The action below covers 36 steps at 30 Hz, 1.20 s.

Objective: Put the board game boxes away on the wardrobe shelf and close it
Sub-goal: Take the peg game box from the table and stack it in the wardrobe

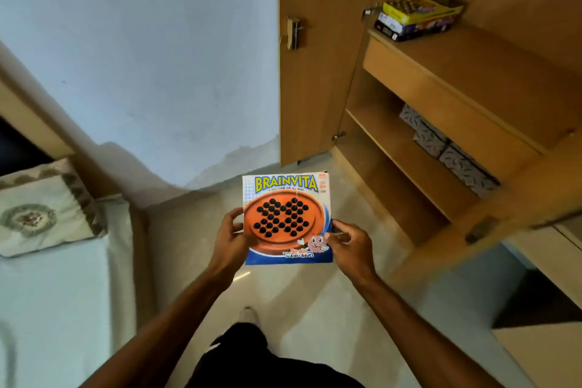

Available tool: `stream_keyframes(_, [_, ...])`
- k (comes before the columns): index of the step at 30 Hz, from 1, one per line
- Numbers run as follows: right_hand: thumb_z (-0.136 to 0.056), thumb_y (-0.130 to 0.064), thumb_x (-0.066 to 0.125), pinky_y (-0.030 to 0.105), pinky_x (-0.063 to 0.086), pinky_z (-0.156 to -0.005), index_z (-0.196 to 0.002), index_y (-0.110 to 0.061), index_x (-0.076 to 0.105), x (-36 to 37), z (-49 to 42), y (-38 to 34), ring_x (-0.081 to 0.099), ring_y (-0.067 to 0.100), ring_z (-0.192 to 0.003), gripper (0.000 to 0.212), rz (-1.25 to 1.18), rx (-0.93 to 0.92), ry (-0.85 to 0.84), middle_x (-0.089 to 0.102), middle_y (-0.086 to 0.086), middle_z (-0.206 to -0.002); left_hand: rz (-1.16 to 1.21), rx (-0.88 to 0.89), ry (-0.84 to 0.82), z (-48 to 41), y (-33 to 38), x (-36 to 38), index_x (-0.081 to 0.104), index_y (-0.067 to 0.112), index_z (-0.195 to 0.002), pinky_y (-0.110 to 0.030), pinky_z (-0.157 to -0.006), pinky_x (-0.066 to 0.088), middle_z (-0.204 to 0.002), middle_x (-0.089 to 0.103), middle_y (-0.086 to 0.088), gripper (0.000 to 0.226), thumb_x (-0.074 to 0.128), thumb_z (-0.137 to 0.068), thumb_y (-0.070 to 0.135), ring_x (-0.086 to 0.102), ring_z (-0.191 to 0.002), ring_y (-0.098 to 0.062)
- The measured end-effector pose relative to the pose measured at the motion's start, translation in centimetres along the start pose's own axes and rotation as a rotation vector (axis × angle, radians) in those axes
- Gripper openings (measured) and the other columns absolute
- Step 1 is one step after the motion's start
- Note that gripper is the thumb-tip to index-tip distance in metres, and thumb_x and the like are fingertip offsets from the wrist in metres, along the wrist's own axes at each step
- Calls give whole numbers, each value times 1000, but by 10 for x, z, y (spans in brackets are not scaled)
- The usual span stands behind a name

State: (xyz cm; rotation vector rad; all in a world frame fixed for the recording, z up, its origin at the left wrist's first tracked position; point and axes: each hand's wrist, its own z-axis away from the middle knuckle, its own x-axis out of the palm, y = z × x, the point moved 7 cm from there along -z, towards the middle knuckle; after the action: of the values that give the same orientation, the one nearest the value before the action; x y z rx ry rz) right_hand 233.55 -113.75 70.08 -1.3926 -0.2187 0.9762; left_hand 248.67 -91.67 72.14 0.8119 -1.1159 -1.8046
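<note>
I hold a square Brainvita game box [285,198], blue with an orange peg board on its lid, flat and face up in front of me. My left hand [231,238] grips its left edge and my right hand [349,242] grips its lower right corner. The wooden wardrobe stands open ahead on the right. On its upper shelf [491,72] lies a stack of game boxes [419,17], a yellow one on top of darker ones, pushed towards the back left corner. The left wardrobe door [321,72] stands swung open, with a metal handle [294,33].
A lower shelf [396,145] holds grey patterned storage boxes [453,148]. A bed [56,293] with a cushion [41,214] is on the left. A pale wall [141,57] rises ahead. My dark trouser leg and foot show below, on the tiled floor [315,309].
</note>
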Motion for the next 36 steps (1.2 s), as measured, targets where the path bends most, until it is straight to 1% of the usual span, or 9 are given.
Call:
stream_keyframes(4, [-88, -16, 71, 22, 59, -64, -122, -12, 68, -1, -70, -32, 71, 18, -93, 35, -51, 27, 129, 71, 5, -113, -63, 36, -110, -85, 66, 20, 47, 21, -127, -38, -74, 58, -105, 66, -13, 55, 55, -82, -10, 67, -93, -24])
stream_keyframes(7, [-87, -20, 73, 25, 58, -66, -124, -12, 67, -13, -115, -49, 70, 19, -92, 38, -88, 56, 203, 70, 2, -112, -123, 73, -188, -140, 108, 53, 45, 23, -128, -28, -68, 52, -106, 62, -10, 55, 56, -84, -8, 63, -93, -17])
stream_keyframes(10, [-85, -26, 74, 26, 58, -66, -122, -14, 67, -39, -170, -56, 71, 21, -94, 40, -109, 74, 288, 70, 2, -111, -133, 87, -271, -197, 143, 105, 46, 23, -127, -28, -68, 52, -106, 62, -10, 52, 56, -86, -7, 63, -93, -17])
stream_keyframes(13, [-85, -26, 74, 24, 58, -64, -120, -15, 68, -73, -231, -56, 71, 20, -95, 37, -123, 99, 389, 71, 3, -111, -148, 106, -328, -251, 173, 164, 49, 23, -123, -28, -69, 53, -103, 63, -9, 51, 57, -83, -9, 64, -95, -19])
stream_keyframes(17, [-85, -22, 75, 35, 63, -71, -118, -17, 70, -126, -320, -63, 73, 17, -90, 33, -138, 85, 482, 73, 2, -108, -183, 157, -392, -315, 209, 245, 45, 31, -123, -36, -81, 56, -106, 62, -5, 51, 61, -85, 0, 62, -100, -19])
stream_keyframes(25, [-87, -16, 73, 38, 62, -73, -119, -12, 70, -245, -474, -106, 71, 22, -92, 32, -93, 39, 591, 71, 6, -111, -204, 319, -444, -420, 307, 399, 49, 25, -130, -22, -66, 57, -110, 61, -3, 52, 61, -86, 1, 63, -96, -14])
stream_keyframes(31, [-89, -15, 70, 28, 59, -68, -123, -12, 68, -310, -576, -126, 71, 22, -98, 34, -113, 9, 637, 71, 4, -113, -286, 402, -453, -496, 364, 492, 46, 26, -138, -33, -71, 61, -124, 56, -6, 76, 76, -70, 11, 61, -103, -21])
stream_keyframes(33, [-90, -15, 69, 23, 56, -65, -123, -12, 68, -327, -615, -130, 70, 20, -96, 33, -130, 18, 651, 70, 3, -114, -295, 434, -457, -521, 385, 523, 42, 24, -139, -35, -75, 61, -126, 51, -3, 81, 84, -70, 20, 59, -107, -22])
stream_keyframes(36, [-90, -15, 69, 24, 57, -67, -116, -11, 70, -349, -673, -139, 71, 19, -95, 27, -158, 23, 644, 73, 4, -110, -332, 481, -479, -562, 422, 565, 43, 22, -137, -42, -81, 60, -123, 53, 0, 94, 91, -58, 37, 58, -109, -22])
